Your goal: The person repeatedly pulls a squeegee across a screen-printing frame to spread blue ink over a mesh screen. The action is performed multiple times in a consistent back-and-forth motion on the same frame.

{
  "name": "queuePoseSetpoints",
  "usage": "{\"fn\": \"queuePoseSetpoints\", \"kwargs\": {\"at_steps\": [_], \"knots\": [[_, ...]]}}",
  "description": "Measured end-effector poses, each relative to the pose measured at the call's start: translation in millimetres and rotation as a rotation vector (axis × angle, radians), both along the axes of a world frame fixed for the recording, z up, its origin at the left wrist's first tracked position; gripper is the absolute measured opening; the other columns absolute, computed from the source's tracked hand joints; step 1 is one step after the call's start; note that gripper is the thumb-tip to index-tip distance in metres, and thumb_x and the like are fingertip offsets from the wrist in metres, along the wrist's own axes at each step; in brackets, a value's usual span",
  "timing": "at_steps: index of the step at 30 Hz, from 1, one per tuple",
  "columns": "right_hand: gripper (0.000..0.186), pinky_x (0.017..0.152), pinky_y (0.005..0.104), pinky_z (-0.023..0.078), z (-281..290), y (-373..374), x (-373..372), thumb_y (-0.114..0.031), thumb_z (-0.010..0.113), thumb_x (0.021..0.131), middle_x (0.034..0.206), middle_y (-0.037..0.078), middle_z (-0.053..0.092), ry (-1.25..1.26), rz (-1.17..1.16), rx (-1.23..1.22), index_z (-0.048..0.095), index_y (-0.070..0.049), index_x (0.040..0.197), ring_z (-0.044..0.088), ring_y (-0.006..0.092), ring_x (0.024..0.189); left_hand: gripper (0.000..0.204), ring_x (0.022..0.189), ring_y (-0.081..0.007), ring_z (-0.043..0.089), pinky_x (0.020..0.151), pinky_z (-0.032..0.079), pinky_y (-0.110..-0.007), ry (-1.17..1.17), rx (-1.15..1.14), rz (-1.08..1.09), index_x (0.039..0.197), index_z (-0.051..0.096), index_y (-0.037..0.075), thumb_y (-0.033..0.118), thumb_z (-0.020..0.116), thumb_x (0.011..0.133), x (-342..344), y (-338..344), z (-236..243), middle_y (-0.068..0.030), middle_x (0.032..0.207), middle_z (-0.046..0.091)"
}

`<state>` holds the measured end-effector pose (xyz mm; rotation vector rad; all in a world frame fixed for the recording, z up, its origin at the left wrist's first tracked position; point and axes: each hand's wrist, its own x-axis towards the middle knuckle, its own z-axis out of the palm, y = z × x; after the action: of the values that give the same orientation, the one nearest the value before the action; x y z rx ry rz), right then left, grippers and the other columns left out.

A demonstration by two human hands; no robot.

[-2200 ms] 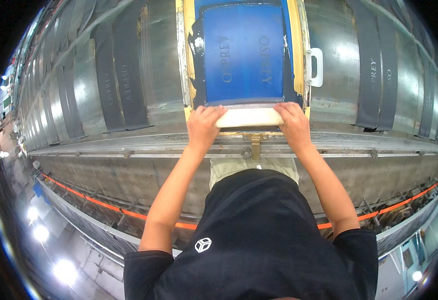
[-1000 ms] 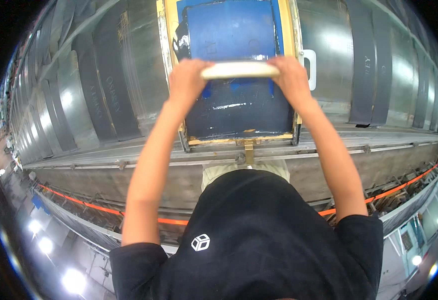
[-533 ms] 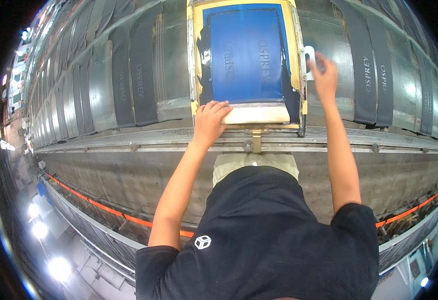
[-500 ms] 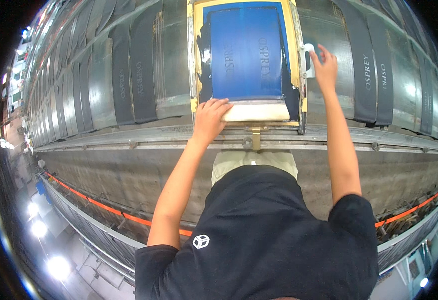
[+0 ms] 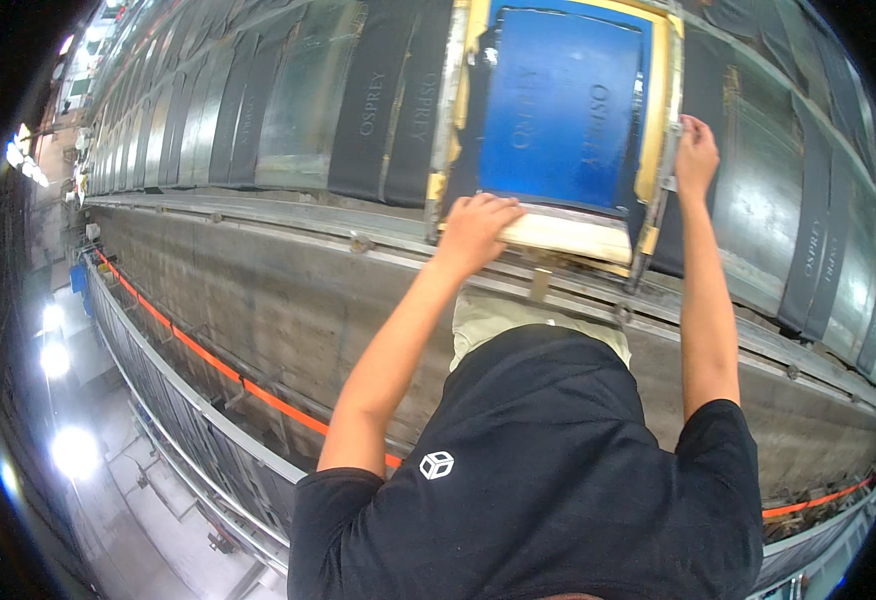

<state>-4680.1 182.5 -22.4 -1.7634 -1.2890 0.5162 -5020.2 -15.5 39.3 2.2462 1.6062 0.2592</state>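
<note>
Blue screen (image 5: 563, 120) in a yellow-edged frame (image 5: 447, 110), at 1 o'clock from the centre of view, on a long, glassy surface (image 5: 303, 105). Pale squeegee (image 5: 570, 236), inside the frame, lies across the screen's 6 o'clock end. Left hand (image 5: 478, 228): fingers bent over the squeegee's 9 o'clock end, clasping it. Right hand (image 5: 697, 155): at the frame's 3 o'clock side, fingers bent; whether they grip anything cannot be told. Dark strips (image 5: 355, 140) lie on the surface toward 9 o'clock and 4 o'clock of the frame. Metal rail (image 5: 288, 222) runs along the surface's 6 o'clock edge. Orange band (image 5: 208, 365) shows toward 8 o'clock and 4 o'clock of the view.
</note>
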Motion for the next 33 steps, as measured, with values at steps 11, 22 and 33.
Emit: {"fn": "queuePoseSetpoints", "kwargs": {"at_steps": [11, 22, 33], "knots": [[0.034, 0.082, 0.047, 0.052, -8.2, -16.0, -275.4, -0.031, 0.05, 0.103, 0.098, 0.022, 0.072, 0.078, 0.039, -0.089, 0.068, -0.004, 0.112, 0.069, 0.0409, 0.094, 0.054, 0.117, -0.0262, 0.06, 0.096, 0.045, -0.042, 0.028, -0.083, -0.08, 0.122, 0.069, 0.015, 0.004, 0.072, 0.069, -267.6, 24.5, 21.3, -0.0026, 0.126, 0.068], [0.031, 0.083, 0.0506, 0.053, -23.8, -9.1, -285.9, -0.03, 0.048, 0.102, 0.098, 0.022, 0.072, -0.056, -0.019, -0.111, 0.069, -0.008, 0.112, 0.067, 0.0445, 0.095, 0.065, 0.117, -0.0262, 0.06, 0.096, 0.046, -0.041, 0.007, 0.045, -0.038, 0.126, 0.068, 0.018, -0.003, 0.068, 0.064, -289.6, -18.2, 12.7, 0.0, 0.132, 0.066], [0.027, 0.071, 0.0394, 0.05, -34.2, 3.2, -284.4, -0.029, 0.057, 0.1, 0.08, 0.016, 0.069, -0.12, -0.015, -0.042, 0.073, -0.009, 0.109, 0.066, 0.0303, 0.074, 0.063, 0.117, -0.0235, 0.06, 0.093, 0.047, -0.039, 0.057, 0.214, -0.075, 0.126, 0.068, 0.021, 0.0, 0.071, 0.067, -296.0, 13.0, -12.3, 0.0021, 0.131, 0.066]]}}
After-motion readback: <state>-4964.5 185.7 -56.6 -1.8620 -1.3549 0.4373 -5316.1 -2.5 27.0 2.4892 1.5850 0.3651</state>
